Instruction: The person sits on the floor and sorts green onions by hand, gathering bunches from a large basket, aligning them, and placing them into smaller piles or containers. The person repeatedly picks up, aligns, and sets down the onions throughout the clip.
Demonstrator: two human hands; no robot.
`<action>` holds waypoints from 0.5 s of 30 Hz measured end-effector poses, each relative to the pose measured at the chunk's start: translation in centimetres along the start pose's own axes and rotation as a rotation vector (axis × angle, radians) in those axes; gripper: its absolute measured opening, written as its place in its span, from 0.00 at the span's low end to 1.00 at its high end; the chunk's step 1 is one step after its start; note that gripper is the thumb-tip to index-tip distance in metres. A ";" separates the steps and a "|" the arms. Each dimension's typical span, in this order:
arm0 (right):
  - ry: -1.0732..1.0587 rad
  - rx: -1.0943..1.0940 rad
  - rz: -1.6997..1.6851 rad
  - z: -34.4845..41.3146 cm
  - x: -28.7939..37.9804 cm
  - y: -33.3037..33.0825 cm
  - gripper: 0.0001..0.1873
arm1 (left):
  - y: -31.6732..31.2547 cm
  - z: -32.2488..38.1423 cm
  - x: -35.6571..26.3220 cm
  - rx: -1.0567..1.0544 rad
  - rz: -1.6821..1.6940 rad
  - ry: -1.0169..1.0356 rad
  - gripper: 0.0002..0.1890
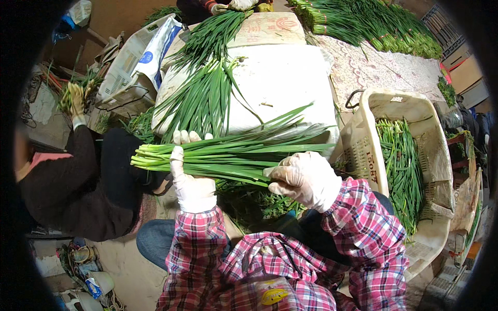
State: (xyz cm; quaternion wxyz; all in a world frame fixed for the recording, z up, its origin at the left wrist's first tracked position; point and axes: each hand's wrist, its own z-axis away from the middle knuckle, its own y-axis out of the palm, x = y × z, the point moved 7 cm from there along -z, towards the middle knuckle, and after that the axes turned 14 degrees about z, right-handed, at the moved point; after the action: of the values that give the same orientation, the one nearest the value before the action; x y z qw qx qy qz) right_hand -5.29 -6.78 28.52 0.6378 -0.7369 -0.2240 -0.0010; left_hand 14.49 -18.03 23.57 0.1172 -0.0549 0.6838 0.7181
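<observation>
A bunch of green Chinese chives (pixel 233 155) lies across my gloved left hand (pixel 190 179), its pale cut ends pointing left. That hand's thumb and fingers wrap round the bunch near the pale ends. My gloved right hand (pixel 303 179) is at the lower edge of the leaves, its thumb and forefinger pinched at a few blades. Whether it grips a blade firmly is hard to see. Just beyond my hands, more loose chives (pixel 206 93) lie on a white-covered work surface (pixel 280 85).
A cream plastic crate (pixel 373 144) holding chives (pixel 400 171) stands at my right. Tied bundles (pixel 362 27) lie on a patterned cloth (pixel 350 70) at the far right. One person (pixel 70 186) sits at left beside another crate (pixel 120 74); another person's gloved hands (pixel 233 6) are opposite.
</observation>
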 end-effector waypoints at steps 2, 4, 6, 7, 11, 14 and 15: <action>0.026 0.036 -0.008 0.0 -0.1 0.5 0.17 | 0.5 0.6 0.8 0.020 -0.056 -0.022 0.20; 0.070 0.110 0.020 -0.1 -0.3 1.2 0.17 | 0.7 1.3 1.5 0.006 -0.118 -0.025 0.22; 0.081 0.120 -0.003 -0.4 -0.3 1.6 0.15 | 0.7 1.9 2.4 -0.027 -0.106 -0.071 0.22; 0.114 0.130 -0.034 -0.4 -0.5 1.8 0.15 | 0.7 2.1 2.7 -0.026 -0.121 -0.077 0.23; 0.242 0.126 -0.230 -0.2 -1.2 2.2 0.09 | 1.0 2.4 2.9 0.041 -0.193 -0.116 0.23; 0.498 0.157 -0.611 0.7 -2.6 3.0 0.08 | 1.1 2.4 3.0 0.094 -0.180 -0.200 0.25; 0.508 0.113 -0.618 0.7 -2.8 2.8 0.04 | 1.2 2.5 3.1 0.113 -0.175 -0.230 0.25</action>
State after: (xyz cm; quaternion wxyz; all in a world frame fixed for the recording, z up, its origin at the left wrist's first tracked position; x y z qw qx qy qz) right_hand -7.08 -7.27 24.95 0.6821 -0.5750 -0.2697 -0.3624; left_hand 11.37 -15.32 24.09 0.2598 -0.0250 0.6977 0.6672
